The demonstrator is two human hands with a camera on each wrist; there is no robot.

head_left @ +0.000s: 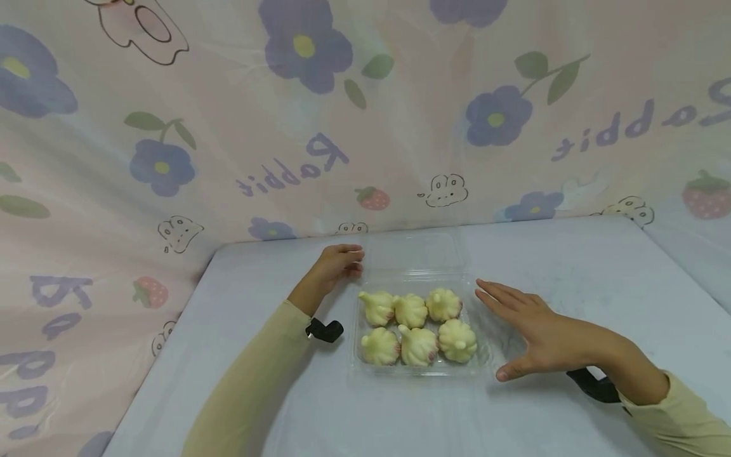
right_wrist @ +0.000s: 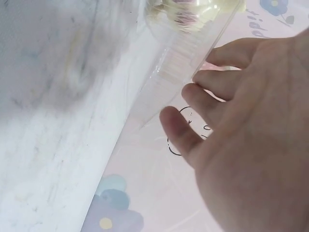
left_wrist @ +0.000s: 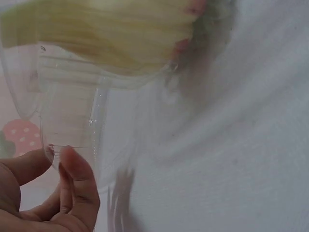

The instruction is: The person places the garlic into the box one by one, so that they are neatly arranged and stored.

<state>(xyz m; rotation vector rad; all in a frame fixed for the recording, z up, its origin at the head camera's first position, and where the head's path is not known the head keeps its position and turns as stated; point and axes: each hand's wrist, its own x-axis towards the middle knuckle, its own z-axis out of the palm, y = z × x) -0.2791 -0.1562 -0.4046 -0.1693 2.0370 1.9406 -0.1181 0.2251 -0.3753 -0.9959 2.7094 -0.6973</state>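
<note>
Several pale garlic bulbs [head_left: 419,346] sit in two rows inside a clear plastic clamshell box [head_left: 422,372]. The box's lid [head_left: 414,254] is folded back, away from the person. At the lid's left edge is my left hand [head_left: 341,260]; in the left wrist view its thumb and fingers [left_wrist: 79,169] pinch the clear plastic rim. My right hand [head_left: 539,330] hovers to the right of the box, fingers spread and thumb apart, holding nothing. In the right wrist view its fingertips [right_wrist: 173,116] overlap the box's edge, with one garlic bulb [right_wrist: 190,12] showing through the plastic.
A white cloth-covered table [head_left: 400,419] lies under the box. Behind it and on the left hangs a pink curtain [head_left: 400,139] with flowers, rabbits and lettering. Black wrist mounts [head_left: 324,330] sit on both wrists, below beige sleeves.
</note>
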